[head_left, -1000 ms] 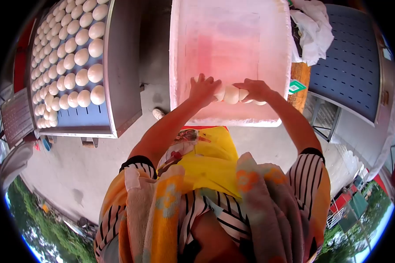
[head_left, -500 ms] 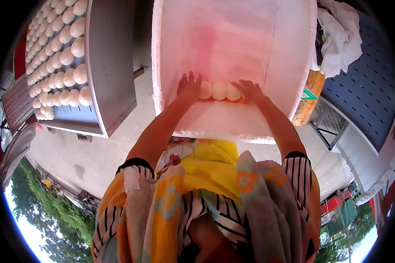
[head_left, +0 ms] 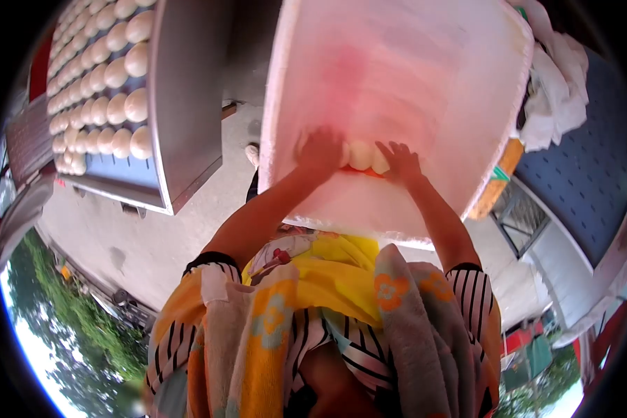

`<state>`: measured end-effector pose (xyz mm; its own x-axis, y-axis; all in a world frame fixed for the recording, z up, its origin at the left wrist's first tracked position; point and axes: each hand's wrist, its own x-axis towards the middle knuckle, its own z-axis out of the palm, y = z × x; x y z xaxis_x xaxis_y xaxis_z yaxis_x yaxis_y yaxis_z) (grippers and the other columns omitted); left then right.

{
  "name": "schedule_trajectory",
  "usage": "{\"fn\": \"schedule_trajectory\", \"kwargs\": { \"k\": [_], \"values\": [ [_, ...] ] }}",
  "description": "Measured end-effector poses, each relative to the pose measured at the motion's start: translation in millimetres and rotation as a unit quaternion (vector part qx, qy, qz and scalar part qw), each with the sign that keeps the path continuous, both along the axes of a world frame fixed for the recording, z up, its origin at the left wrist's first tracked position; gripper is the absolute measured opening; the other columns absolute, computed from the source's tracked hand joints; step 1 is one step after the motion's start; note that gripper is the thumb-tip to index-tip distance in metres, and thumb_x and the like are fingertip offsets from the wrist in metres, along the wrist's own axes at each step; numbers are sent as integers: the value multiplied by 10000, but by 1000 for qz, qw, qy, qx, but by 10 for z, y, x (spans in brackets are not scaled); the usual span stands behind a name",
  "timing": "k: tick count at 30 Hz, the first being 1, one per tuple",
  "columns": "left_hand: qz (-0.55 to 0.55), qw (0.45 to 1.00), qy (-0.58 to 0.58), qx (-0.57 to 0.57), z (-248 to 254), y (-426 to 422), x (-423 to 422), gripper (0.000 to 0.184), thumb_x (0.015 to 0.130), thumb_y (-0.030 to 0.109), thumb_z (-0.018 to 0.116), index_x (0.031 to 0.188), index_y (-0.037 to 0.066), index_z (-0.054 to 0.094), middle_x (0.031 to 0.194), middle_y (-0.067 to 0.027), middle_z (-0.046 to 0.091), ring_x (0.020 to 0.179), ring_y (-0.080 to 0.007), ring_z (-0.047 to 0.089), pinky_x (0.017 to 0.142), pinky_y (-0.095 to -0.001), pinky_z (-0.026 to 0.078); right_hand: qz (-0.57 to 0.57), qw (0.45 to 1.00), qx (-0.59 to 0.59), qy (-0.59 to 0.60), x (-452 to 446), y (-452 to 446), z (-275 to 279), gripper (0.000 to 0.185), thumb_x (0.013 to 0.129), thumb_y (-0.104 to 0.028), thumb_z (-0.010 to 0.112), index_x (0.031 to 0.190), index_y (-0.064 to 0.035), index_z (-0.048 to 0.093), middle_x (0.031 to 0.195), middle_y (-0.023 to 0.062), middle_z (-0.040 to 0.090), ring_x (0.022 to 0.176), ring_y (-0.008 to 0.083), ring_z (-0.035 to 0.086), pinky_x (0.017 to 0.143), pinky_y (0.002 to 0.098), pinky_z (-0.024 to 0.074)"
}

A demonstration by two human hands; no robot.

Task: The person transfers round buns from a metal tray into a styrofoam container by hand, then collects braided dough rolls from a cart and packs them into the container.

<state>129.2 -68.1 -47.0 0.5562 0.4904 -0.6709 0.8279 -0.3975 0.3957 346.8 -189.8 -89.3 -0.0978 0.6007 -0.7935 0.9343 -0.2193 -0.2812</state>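
Note:
A row of smooth, round white buns (head_left: 360,155) lies at the near end of a deep white foam box (head_left: 369,209). My left hand (head_left: 322,152) is at the left end of this row, palm down and smeared by motion. A pale rounded shape shows at its left edge, but whether the fingers grip anything is unclear. My right hand (head_left: 402,164) has its fingers apart, the tips beside the rightmost visible bun. Something orange-red (head_left: 364,171) shows under the buns' near side.
On the left stands a metal-sided rack (head_left: 188,111) whose blue slotted tray bears many buns in rows. A bare blue slotted tray (head_left: 571,167) is at the right, with white cloth (head_left: 554,76) bunched beside the box. A shoe (head_left: 252,154) shows on the floor left of the box.
The view has turned, so the box sits farther right and tilted. My left hand has moved inward over the left end of the row. My right hand stays by the right end.

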Motion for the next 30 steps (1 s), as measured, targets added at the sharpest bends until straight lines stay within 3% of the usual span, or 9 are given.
{"fn": "schedule_trajectory", "kwargs": {
  "k": [2, 6, 10, 14, 16, 18, 23, 25, 30],
  "values": [
    [-47, 965, -222, 132, 203, -71, -217, 612, 830, 170, 657, 1401, 67, 463, 1490, -153, 423, 1391, -343, 382, 1110, -496, 343, -13, 992, 102, 75, -205, 95, -262, 814, 863, -293, 698, 1542, -340, 252, 1563, 87, 322, 1410, 306, 337, 1054, 548, 378],
    [75, 930, -155, 324, 1473, 186, -594, 772, 869, 243, 664, 1517, 40, 298, 1539, -197, 343, 1398, -394, 369, 1115, -550, 316, -57, 978, 121, 158, -919, 356, -360, 740, 888, -427, 659, 1529, -349, 298, 1622, 41, 212, 1476, 289, 225, 1069, 619, 333],
    [278, 910, -302, 65, 655, 46, -968, 903, 862, 279, 693, 1571, 106, 162, 1553, -234, 286, 1426, -423, 293, 1147, -521, 277, 16, 994, 33, 107, -981, 342, -327, 764, 869, -427, 681, 1527, -325, 306, 1626, 67, 196, 1485, 286, 191, 1019, 737, 293],
    [251, 923, -276, 96, 1018, 162, -986, 848, 884, 242, 680, 1557, 87, 188, 1558, -231, 280, 1404, -399, 338, 1143, -480, 313, -154, 933, 304, 115, -523, 441, -328, 697, 873, -255, 715, 1490, -181, 399, 1532, 94, 390, 1388, 292, 389, 1085, 493, 376],
    [150, 933, -268, 185, 1286, 204, -1234, 841, 876, 221, 688, 1555, 97, 207, 1546, -231, 305, 1379, -393, 382, 1127, -467, 347, -333, 866, 341, 151, -484, 796, 336, 571, 864, -66, 707, 1391, -40, 489, 1383, 129, 544, 1265, 265, 525, 1024, 329, 449],
    [161, 912, -306, 220, 1516, 320, -1729, 798, 844, 181, 727, 1520, 100, 311, 1516, -215, 361, 1351, -389, 421, 1101, -460, 387, -409, 807, 374, 206, -707, 1146, 1263, 470, 881, 9, 660, 1333, -18, 533, 1335, 115, 572, 1205, 230, 550, 967, 331, 484],
    [206, 870, -293, 340, 1694, 999, -3611, 756, 805, 131, 770, 1461, 77, 398, 1465, -191, 441, 1330, -391, 438, 1097, -438, 395, -157, 819, 394, 386, -2657, 1863, 2391, 530, 823, -36, 745, 1317, -45, 553, 1332, 121, 570, 1198, 264, 560, 993, 363, 474],
    [240, 858, -253, 376, 1561, 1459, -4491, 745, 804, 133, 772, 1448, 64, 405, 1442, -195, 468, 1317, -399, 444, 1092, -442, 397, -16, 828, 416, 374, -3516, 2188, 2188, 710, 739, -124, 825, 1371, -53, 510, 1382, 155, 520, 1271, 369, 491, 1071, 405, 411],
    [250, 847, -151, 443, 1264, 2692, -6284, 757, 768, 135, 783, 1425, 55, 415, 1393, -223, 482, 1259, -435, 461, 1073, -457, 401, 67, 858, 467, 204, -4840, 2785, 1379, 869, 658, -198, 871, 1415, -87, 460, 1407, 130, 494, 1305, 355, 448, 1077, 438, 393]
  ]
}}
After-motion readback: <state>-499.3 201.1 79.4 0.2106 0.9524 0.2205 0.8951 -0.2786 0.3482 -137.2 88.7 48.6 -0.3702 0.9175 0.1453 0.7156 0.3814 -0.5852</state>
